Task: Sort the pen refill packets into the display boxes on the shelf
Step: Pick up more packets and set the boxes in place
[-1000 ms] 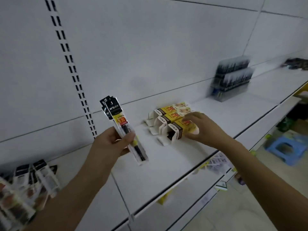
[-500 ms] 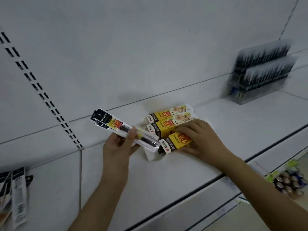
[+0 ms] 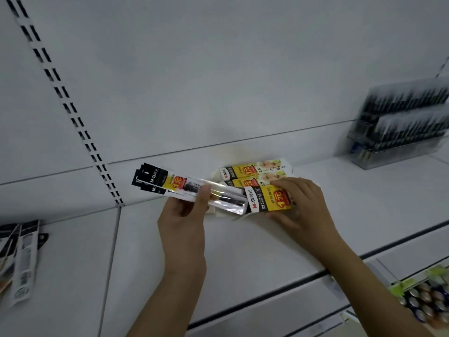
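Packets (image 3: 194, 189) have tipped flatter, tip now at nearest box (image 3: 268, 200); left hand (image 3: 183, 221) pinches them; right hand (image 3: 300, 203), at 3 o'clock, grips that box.

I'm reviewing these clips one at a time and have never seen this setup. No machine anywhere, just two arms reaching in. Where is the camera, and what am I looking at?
There is no robot here: a person works with bare hands, and one wide-angle camera worn on the head looks forward and down at them. The surface is a white shop shelf. The left hand grips a few clear pen refill packets, their far end pointed at the open end of the nearest yellow display box. The right hand holds that box. Two more yellow boxes lie behind it. More packets lie at the far left, and a blurred rack of dark pens stands at the right.
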The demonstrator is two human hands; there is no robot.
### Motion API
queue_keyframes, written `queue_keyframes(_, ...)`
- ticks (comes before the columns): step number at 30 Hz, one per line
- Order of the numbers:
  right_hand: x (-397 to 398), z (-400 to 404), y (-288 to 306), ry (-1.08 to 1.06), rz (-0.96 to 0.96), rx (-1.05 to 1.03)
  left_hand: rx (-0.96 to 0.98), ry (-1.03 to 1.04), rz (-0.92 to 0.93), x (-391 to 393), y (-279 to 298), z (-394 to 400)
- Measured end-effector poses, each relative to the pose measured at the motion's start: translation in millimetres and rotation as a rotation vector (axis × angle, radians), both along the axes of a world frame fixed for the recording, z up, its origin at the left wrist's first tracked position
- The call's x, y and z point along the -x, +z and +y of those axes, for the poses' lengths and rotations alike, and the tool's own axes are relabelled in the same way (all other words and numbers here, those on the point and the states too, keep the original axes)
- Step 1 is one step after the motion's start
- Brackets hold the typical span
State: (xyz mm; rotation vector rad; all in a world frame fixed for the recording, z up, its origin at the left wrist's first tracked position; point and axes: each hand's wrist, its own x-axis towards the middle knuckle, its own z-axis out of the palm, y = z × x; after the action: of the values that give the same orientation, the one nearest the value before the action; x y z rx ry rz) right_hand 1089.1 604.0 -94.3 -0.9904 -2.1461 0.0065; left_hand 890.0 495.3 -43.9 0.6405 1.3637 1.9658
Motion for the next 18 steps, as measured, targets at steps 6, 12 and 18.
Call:
queue_keyframes(6,0,1,0,0.013,0.03,-0.012,-0.025,0.017,0.013,-9,3,-2)
queue_keyframes(12,-2,2,0,0.008,0.047,0.008,0.024,-0.012,0.091,-5,8,1)
queue_keyframes(18,-1,2,-2,0.016,-0.018,-0.013,0.13,-0.093,0.237,8,10,1)
